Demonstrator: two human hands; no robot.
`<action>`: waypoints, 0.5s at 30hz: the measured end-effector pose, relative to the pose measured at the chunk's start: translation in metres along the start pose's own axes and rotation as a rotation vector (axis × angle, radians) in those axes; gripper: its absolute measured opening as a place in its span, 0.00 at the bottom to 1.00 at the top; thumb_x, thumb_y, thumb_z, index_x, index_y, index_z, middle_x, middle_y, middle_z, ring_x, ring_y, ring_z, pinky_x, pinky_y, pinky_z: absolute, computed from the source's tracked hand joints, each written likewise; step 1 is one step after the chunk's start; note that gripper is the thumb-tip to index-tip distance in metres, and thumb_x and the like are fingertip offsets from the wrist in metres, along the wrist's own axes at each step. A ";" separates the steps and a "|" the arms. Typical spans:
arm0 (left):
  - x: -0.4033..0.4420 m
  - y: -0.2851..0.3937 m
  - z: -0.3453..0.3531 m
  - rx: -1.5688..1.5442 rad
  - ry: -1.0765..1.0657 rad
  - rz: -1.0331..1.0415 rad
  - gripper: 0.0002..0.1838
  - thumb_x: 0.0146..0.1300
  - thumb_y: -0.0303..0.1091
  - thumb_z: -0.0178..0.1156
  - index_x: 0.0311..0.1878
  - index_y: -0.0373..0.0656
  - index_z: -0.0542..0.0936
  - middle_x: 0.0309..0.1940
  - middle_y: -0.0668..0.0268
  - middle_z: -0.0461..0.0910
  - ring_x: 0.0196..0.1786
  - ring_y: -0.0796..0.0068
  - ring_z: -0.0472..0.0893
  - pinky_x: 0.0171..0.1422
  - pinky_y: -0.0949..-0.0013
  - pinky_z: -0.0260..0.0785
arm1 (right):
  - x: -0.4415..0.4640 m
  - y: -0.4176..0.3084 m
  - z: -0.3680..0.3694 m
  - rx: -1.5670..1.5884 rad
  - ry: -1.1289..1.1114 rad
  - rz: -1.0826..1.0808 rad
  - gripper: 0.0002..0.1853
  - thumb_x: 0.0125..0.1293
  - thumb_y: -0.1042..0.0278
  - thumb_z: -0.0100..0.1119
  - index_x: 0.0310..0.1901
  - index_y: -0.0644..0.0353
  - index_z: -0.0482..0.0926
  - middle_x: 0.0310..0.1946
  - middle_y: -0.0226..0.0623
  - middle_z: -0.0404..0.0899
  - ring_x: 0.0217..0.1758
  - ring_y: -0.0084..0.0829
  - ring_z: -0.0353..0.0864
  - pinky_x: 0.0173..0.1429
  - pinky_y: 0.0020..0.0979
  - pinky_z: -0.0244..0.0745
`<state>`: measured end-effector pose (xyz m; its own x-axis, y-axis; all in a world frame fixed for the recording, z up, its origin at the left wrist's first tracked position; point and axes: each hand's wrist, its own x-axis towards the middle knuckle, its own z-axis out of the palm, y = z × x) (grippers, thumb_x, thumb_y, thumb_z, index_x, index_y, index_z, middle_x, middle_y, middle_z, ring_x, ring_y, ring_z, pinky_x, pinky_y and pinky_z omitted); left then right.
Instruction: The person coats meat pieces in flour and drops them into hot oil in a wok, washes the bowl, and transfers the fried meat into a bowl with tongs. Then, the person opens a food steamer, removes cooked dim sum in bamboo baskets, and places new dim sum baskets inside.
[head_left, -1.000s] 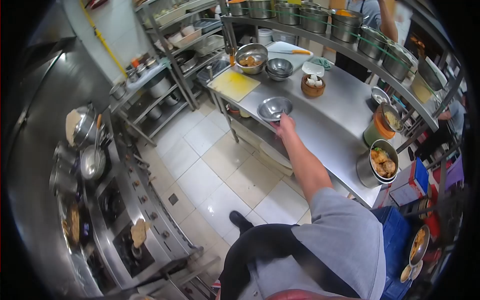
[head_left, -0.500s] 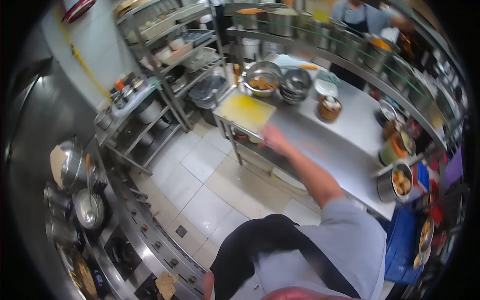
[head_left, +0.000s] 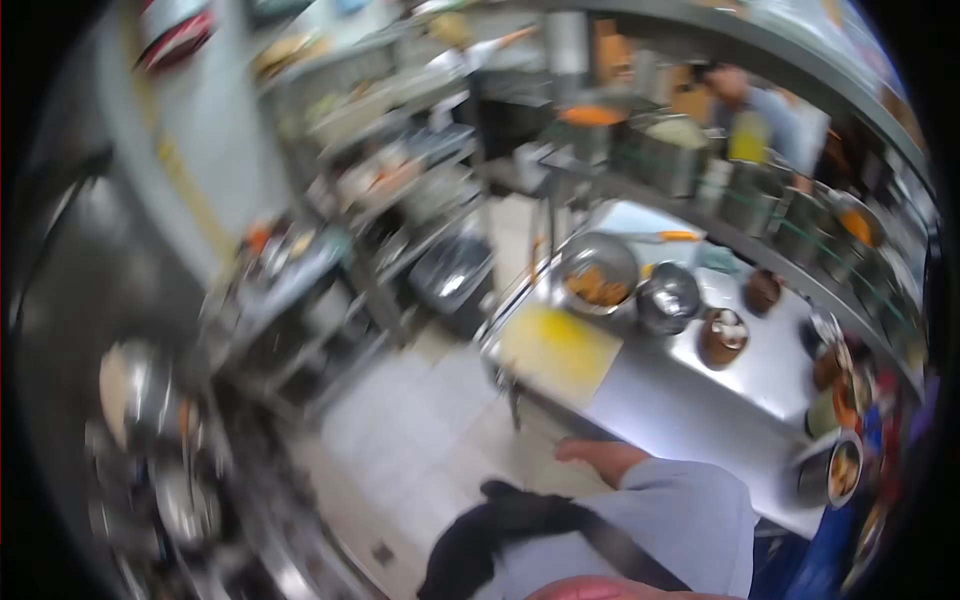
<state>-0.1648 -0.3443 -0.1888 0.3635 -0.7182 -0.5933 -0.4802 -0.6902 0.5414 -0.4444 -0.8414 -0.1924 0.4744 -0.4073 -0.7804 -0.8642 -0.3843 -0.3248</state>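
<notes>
My right hand [head_left: 576, 450] is at the end of a bent arm, over the floor beside the steel table [head_left: 680, 400]. Motion smears its fingers, and I make out nothing held. Nearest to it on the table is a yellow-stained cutting board [head_left: 560, 360], a short way beyond the fingers and apart from them. Behind the board sit a metal bowl of orange-brown food pieces [head_left: 598, 285] and a stack of steel bowls [head_left: 668, 300]. To their right stands a brown pot with white pieces in it [head_left: 722, 338]. My left hand is out of view.
A stove with pans [head_left: 185, 505] runs along the left. Storage racks [head_left: 360, 290] and a dark tub [head_left: 450, 275] stand at the back. An overhead shelf [head_left: 690, 205] carries steel containers. Another person [head_left: 770, 120] is behind it. A food-filled pot [head_left: 832, 470] stands at the right.
My right hand has drawn back from the cutting board's edge toward my body. The view has swung, shifting the table right and down. My left hand's edge has left the view.
</notes>
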 end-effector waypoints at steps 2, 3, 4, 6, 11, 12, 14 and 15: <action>0.061 0.049 -0.045 -0.334 0.001 -0.248 0.12 0.64 0.36 0.59 0.48 0.44 0.84 0.41 0.57 0.85 0.45 0.65 0.84 0.46 0.57 0.79 | 0.097 -0.016 -0.036 -0.127 0.165 -0.208 0.15 0.52 0.61 0.59 0.36 0.61 0.87 0.34 0.46 0.86 0.36 0.41 0.84 0.40 0.45 0.79; 0.089 0.066 -0.064 -0.366 -0.004 -0.271 0.13 0.64 0.35 0.59 0.49 0.44 0.84 0.41 0.57 0.85 0.44 0.65 0.84 0.45 0.57 0.79 | 0.122 -0.055 -0.063 -0.198 0.052 -0.289 0.15 0.54 0.61 0.56 0.36 0.61 0.87 0.35 0.47 0.86 0.37 0.42 0.84 0.42 0.46 0.79; 0.115 0.079 -0.080 -0.390 -0.011 -0.282 0.13 0.64 0.35 0.59 0.49 0.45 0.83 0.41 0.56 0.85 0.44 0.64 0.84 0.45 0.57 0.79 | 0.122 -0.103 -0.089 -0.269 0.219 -0.385 0.15 0.56 0.62 0.53 0.35 0.61 0.87 0.33 0.48 0.86 0.37 0.42 0.85 0.42 0.45 0.80; 0.159 0.097 -0.109 -0.423 0.000 -0.281 0.14 0.63 0.34 0.59 0.51 0.45 0.83 0.41 0.56 0.84 0.44 0.64 0.84 0.44 0.57 0.79 | 0.109 -0.180 -0.144 -0.063 0.215 -0.470 0.21 0.60 0.58 0.48 0.29 0.69 0.84 0.26 0.54 0.83 0.31 0.48 0.84 0.41 0.50 0.79; 0.205 0.121 -0.166 -0.513 0.033 -0.237 0.17 0.62 0.32 0.58 0.54 0.46 0.82 0.41 0.55 0.84 0.43 0.62 0.85 0.42 0.57 0.80 | 0.118 -0.285 -0.153 0.168 0.152 -0.716 0.17 0.61 0.60 0.55 0.37 0.66 0.85 0.32 0.51 0.85 0.34 0.42 0.83 0.42 0.45 0.79; 0.212 0.119 -0.174 -0.528 0.040 -0.233 0.17 0.61 0.32 0.58 0.54 0.46 0.82 0.41 0.55 0.84 0.43 0.62 0.85 0.42 0.57 0.80 | 0.112 -0.297 -0.150 0.130 0.051 -0.797 0.16 0.61 0.60 0.57 0.38 0.65 0.85 0.34 0.50 0.85 0.35 0.40 0.83 0.42 0.45 0.79; 0.221 0.111 -0.187 -0.550 0.047 -0.234 0.18 0.61 0.31 0.58 0.55 0.47 0.81 0.41 0.54 0.84 0.43 0.62 0.85 0.41 0.57 0.81 | 0.125 -0.294 -0.123 0.057 -0.212 -0.601 0.11 0.58 0.63 0.63 0.37 0.60 0.85 0.30 0.48 0.83 0.35 0.42 0.83 0.42 0.47 0.79; 0.222 0.107 -0.193 -0.560 0.053 -0.239 0.19 0.60 0.31 0.58 0.56 0.47 0.81 0.41 0.54 0.84 0.43 0.61 0.85 0.40 0.57 0.81 | 0.133 -0.284 -0.105 -0.045 -0.302 -0.542 0.11 0.58 0.63 0.63 0.37 0.61 0.85 0.30 0.48 0.83 0.35 0.42 0.83 0.42 0.46 0.79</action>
<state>0.0185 -0.5946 -0.1482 0.4554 -0.5314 -0.7143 0.1074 -0.7636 0.6367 -0.1177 -0.8736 -0.1478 0.7694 0.1057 -0.6300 -0.5027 -0.5083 -0.6992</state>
